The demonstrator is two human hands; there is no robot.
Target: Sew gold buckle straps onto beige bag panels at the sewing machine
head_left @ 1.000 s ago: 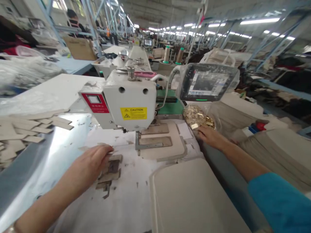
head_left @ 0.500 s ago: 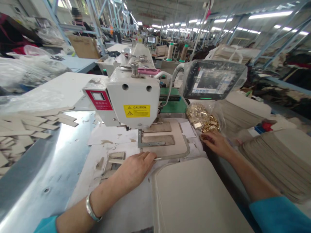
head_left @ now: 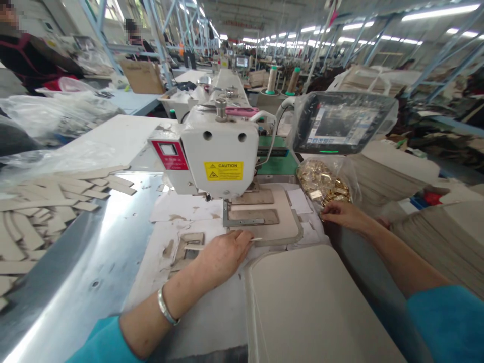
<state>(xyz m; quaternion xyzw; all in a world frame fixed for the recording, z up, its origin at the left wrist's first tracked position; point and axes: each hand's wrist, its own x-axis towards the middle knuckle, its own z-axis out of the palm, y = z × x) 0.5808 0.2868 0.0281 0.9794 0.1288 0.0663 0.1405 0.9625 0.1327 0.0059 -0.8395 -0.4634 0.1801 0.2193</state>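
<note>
My left hand (head_left: 223, 257) is closed on a thin beige strip (head_left: 256, 239), whose pale tip sticks out past the fingertips. It rests at the near edge of a beige rounded panel (head_left: 285, 219), which lies under a metal clamp frame (head_left: 225, 214) at the sewing machine head (head_left: 223, 151). At the mouth of a clear plastic bag of gold metal buckles (head_left: 336, 189), my right hand (head_left: 342, 216) has its fingers pinched together. What is between them is hidden. In front of me lies a stack of larger beige panels (head_left: 302, 297).
Loose beige strips (head_left: 41, 201) cover the left of the metal table (head_left: 124, 227). A plastic-wrapped control screen (head_left: 342, 123) stands behind the bag. Piled panels (head_left: 442, 242) flank my right arm. Small scraps (head_left: 188, 252) lie by my left wrist. Two people are far left.
The view has turned slightly left, so everything sits further right. My right fingers have drawn closer together at the bag. My left hand stays at the panel's edge with the strip.
</note>
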